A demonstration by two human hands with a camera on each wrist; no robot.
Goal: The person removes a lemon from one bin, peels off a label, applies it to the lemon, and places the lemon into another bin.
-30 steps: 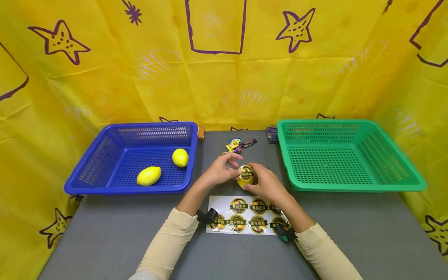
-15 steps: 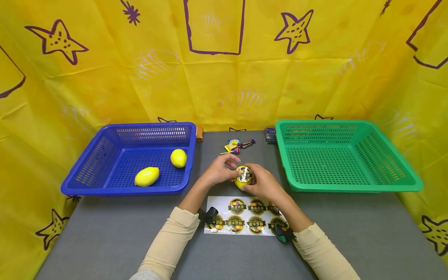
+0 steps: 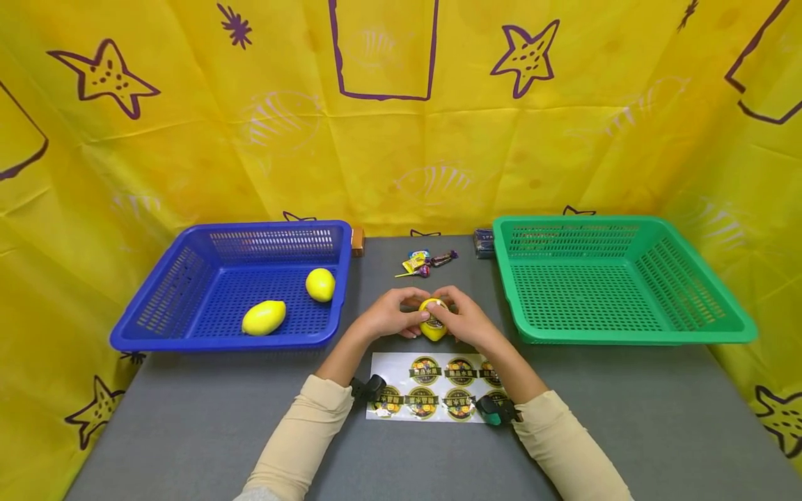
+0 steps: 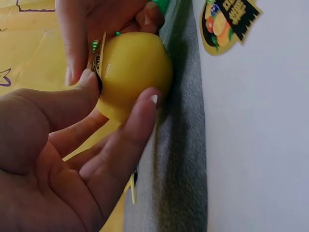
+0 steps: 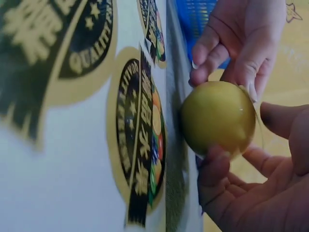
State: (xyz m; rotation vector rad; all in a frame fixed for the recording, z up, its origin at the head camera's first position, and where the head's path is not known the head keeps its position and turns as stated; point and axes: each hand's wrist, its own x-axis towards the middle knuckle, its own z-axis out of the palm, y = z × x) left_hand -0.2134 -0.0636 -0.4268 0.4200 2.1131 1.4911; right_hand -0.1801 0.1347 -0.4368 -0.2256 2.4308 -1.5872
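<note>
Your left hand (image 3: 390, 314) and right hand (image 3: 466, 320) grip a lemon (image 3: 434, 332), fingers curled; candies (image 3: 415, 262) lie beyond, a sticker sheet (image 3: 391, 367) nearer you.

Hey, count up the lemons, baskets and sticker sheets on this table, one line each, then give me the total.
Lemons: 3, one held between the left hand and the right hand, two in the blue basket
Baskets: 2, the blue basket and the green basket
Sticker sheets: 1
Total: 6
</note>
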